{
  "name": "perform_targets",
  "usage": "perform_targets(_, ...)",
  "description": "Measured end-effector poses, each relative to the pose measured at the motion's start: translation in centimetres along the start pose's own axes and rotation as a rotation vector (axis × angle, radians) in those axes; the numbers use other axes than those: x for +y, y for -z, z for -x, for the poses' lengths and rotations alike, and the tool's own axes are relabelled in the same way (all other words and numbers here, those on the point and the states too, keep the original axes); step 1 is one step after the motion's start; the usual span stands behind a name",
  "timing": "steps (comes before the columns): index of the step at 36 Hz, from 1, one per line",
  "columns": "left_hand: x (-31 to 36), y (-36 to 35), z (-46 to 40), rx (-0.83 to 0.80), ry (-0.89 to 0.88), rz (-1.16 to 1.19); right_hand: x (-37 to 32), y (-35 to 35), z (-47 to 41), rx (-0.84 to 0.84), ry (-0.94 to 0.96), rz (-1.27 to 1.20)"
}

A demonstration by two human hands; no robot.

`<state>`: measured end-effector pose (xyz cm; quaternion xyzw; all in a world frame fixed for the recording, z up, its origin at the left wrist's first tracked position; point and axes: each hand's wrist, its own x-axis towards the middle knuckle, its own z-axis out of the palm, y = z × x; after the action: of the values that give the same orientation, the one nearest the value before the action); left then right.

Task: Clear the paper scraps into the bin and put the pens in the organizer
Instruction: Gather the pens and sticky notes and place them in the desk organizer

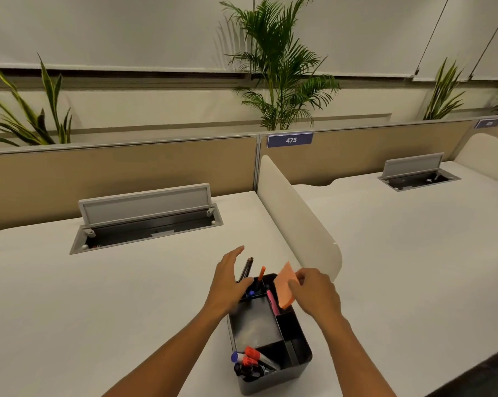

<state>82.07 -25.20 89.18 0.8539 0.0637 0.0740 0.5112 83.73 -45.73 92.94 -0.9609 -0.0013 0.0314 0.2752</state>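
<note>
A black desk organizer (270, 333) stands on the white desk near the front edge. My left hand (230, 277) rests on its far left corner, its thumb against a dark pen (246, 269) that sticks up from a back slot. An orange pen (261, 273) stands beside it. My right hand (313, 290) pinches an orange paper pad (284, 285) held upright over the right compartment. A pink marker (272, 302) leans inside. Several red, blue and black markers (250, 361) lie in the near compartment.
An open grey cable hatch (147, 216) is sunk in the desk behind the organizer. A cream divider panel (296, 219) rises just right of it, with a second desk (414, 239) beyond. A tan partition and plants line the back. No bin is visible.
</note>
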Motion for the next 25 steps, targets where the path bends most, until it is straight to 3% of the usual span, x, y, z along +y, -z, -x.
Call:
perform_targets(7, 1.0, -1.0, -1.8, -0.053, -0.067, -0.023, -0.7, -2.0, 0.9, -0.025, 0.033, 0.138)
perform_targets(15, 0.3, 0.3, -1.7, 0.105, -0.087, -0.065, -0.7, -2.8, 0.7, -0.061, 0.037, 0.056)
perform_targets(25, -1.6, 2.6, 0.2, 0.221, -0.039, -0.008, -1.5, -3.5, 0.7, 0.022, 0.123, -0.143)
